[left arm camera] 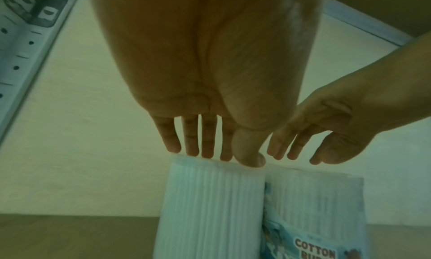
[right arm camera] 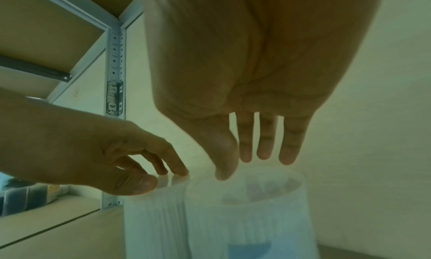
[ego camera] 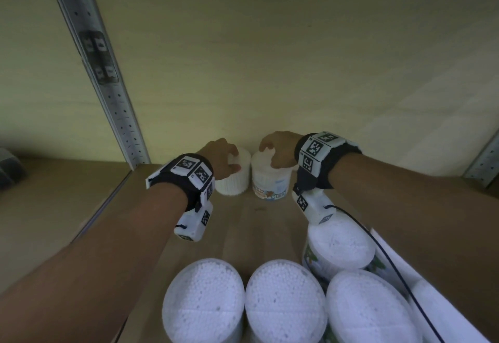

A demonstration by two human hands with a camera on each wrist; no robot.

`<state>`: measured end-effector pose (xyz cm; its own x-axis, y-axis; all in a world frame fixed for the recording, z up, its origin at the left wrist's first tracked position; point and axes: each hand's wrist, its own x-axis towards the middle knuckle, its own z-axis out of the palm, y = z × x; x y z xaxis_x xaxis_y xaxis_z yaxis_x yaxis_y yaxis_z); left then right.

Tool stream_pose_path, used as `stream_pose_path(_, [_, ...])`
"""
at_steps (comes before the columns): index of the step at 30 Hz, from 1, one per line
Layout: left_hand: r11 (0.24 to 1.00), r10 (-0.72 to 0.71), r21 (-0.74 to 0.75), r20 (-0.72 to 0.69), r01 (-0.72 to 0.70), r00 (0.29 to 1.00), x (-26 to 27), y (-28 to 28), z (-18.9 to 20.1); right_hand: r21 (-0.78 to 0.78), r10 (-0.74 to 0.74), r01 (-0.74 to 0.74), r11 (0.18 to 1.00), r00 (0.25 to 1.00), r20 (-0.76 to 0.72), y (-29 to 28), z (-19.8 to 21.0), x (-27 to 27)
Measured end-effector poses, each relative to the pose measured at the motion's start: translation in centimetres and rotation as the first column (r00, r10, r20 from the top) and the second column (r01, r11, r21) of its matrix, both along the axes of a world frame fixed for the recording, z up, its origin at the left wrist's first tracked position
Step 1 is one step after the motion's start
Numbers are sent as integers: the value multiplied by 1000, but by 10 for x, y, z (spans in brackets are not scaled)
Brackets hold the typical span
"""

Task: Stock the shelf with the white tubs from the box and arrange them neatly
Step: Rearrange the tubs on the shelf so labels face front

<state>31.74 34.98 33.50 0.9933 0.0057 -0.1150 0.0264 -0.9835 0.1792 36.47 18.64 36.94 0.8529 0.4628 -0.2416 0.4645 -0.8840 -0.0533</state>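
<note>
Two white tubs (ego camera: 252,178) are standing side by side, touching, at the back of the shelf (ego camera: 259,224). The left tub (left arm camera: 210,207) is being gripped at its lid rim by the left hand (ego camera: 220,157), fingers (left arm camera: 171,139) curled over it. The right tub (right arm camera: 247,217) is being touched from above by the right hand (ego camera: 279,151), whose grip cannot be told.

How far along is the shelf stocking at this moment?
Early. Two tubs stand side by side at the back of the shelf: the left hand holds the left tub, the right hand the right tub. At least four tubs wait in front.
</note>
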Motion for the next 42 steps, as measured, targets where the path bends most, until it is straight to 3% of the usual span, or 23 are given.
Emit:
stream_pose_path(5, [1000, -9, -2, 4, 9, 1000, -1, 1, -1, -57, -66, 65, 996, 998, -6, 5, -13, -1])
stream_pose_path(17, [1000, -11, -9, 13, 12, 1000, -2, 0, 0, -30, 82, -82, 996, 996, 22, -6, -5, -2])
stream_pose_path(31, [994, -37, -101, 10, 38, 999, -4, 4, 2, -84, 131, -127, 988, 991, 37, -7, -1, -4])
stream_pose_path(38, [985, -159, -91, -122, 149, 980, -7, 5, 28, -45, 93, -92, 995, 996, 12, -8, -2, -5])
stream_pose_path(42, [988, -36, -147, 24, 39, 999, -1, -1, 20, -35, 64, -66, 997, 997, -46, -6, 0, -1])
